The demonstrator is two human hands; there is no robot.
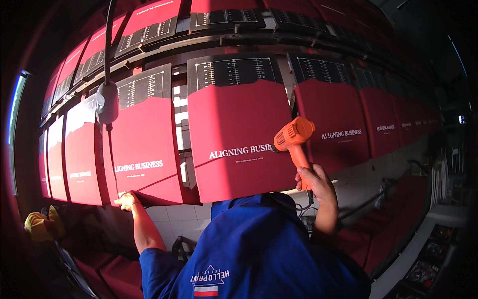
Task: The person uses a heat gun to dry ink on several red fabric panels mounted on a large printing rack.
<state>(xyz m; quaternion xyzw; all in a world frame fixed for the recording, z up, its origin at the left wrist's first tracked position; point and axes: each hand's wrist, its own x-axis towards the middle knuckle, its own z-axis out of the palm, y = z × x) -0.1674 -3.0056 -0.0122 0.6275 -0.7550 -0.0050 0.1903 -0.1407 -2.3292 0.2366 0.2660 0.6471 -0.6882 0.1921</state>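
My right hand (312, 178) grips the handle of an orange heat gun (293, 137). Its nozzle points left, close to the large red cover (239, 129) hanging in the middle. My left hand (128, 200) pinches the bottom edge of the neighbouring red cover (144, 144) on the left. Both covers are red with white lettering and a black band of scale marks at the top. They hang from a dark rail (209, 42). My blue shirt (259, 249) fills the lower middle and hides the middle cover's lower edge.
Many more red covers hang in rows to the left, the right and above. A grey cable with a white plug block (108, 102) dangles in front of the left covers. Pale tiles (174, 214) show below. A yellow cloth (42, 224) lies at the lower left, shelving at the right.
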